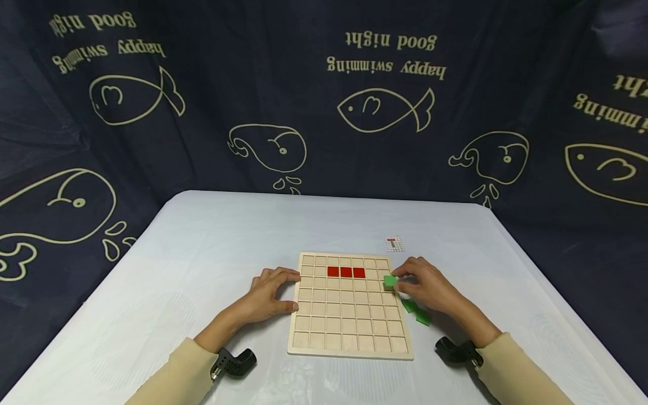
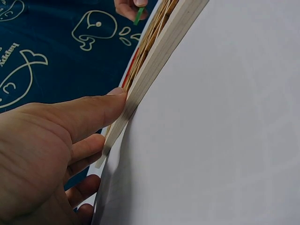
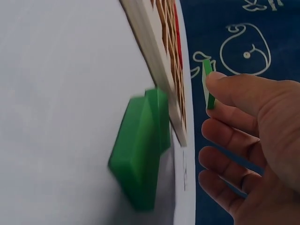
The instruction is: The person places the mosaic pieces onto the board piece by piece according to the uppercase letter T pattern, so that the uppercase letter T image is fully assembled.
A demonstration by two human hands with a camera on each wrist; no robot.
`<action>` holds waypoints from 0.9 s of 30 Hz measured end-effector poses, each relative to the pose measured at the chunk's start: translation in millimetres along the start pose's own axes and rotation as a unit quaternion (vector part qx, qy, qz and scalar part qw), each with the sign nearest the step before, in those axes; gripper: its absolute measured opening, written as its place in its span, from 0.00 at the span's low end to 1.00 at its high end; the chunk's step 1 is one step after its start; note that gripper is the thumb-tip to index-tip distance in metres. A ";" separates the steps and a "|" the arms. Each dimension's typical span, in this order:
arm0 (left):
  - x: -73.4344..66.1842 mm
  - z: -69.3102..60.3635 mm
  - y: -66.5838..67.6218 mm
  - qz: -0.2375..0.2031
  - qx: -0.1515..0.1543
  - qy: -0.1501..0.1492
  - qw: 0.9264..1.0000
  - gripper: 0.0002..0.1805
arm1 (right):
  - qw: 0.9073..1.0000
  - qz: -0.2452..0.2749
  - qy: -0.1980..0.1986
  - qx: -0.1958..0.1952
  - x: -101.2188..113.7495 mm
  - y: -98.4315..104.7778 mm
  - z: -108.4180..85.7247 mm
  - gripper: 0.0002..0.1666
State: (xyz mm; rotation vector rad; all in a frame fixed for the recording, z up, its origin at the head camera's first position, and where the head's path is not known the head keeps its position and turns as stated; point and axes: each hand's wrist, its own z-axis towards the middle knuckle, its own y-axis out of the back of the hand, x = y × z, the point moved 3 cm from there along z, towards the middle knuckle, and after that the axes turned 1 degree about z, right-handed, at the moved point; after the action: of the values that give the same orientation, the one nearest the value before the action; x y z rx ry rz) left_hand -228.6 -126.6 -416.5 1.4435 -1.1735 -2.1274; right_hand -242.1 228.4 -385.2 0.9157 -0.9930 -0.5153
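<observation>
A wooden grid board (image 1: 349, 355) lies flat on the table, with three red square tiles (image 1: 346, 272) side by side in its second row from the far edge. My left hand (image 1: 268, 292) rests against the board's left edge, its thumb and fingertips touching the rim. Between the thumb and index finger of my right hand (image 1: 425, 284), a thin green tile (image 3: 207, 84) is pinched above the board's right edge. Several loose green tiles (image 3: 133, 150) lie just right of the board, below that hand.
A small printed pattern card (image 1: 394, 243) with a red and green T-like figure lies beyond the board's far right corner. The white table (image 1: 243, 225) meets a dark cloth (image 1: 314, 95) with fish and whale drawings. A black camera mount is on each wrist.
</observation>
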 end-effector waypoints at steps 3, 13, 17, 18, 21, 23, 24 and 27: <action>-0.3 -0.4 0.1 0.000 0.001 0.001 1.000 0.30 | 1.000 0.007 0.008 0.000 5.0 -1.9 2.2 0.13; -0.2 0.2 -0.1 -0.002 0.000 -0.001 1.000 0.30 | 1.000 0.002 0.015 0.001 20.9 -11.3 10.1 0.12; 0.1 0.6 -0.2 -0.004 0.001 -0.001 1.000 0.30 | 1.000 0.001 0.026 0.002 26.4 -15.8 13.5 0.12; 0.2 0.7 -0.2 -0.003 0.001 -0.001 1.000 0.30 | 1.000 0.000 0.028 0.001 27.6 -16.8 14.4 0.12; 0.0 0.7 0.1 -0.004 0.000 -0.001 1.000 0.30 | 1.000 -0.001 0.028 0.000 31.7 -19.4 17.0 0.13; -0.2 0.4 0.2 -0.005 -0.001 -0.001 1.000 0.30 | 1.000 -0.001 0.028 0.003 33.9 -21.2 18.8 0.12; -0.3 0.3 0.3 -0.006 -0.001 -0.002 1.000 0.30 | 1.000 0.000 0.030 0.003 35.6 -22.0 19.9 0.13; -0.5 -0.1 0.5 -0.011 -0.003 -0.003 1.000 0.30 | 0.999 0.006 0.039 0.005 40.2 -24.2 23.1 0.12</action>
State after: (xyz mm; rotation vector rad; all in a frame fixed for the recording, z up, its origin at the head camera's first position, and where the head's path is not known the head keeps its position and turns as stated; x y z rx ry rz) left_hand -228.3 -126.6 -415.7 1.4547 -1.1585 -2.1488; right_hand -242.7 176.3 -380.7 0.9310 -0.9318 -0.4612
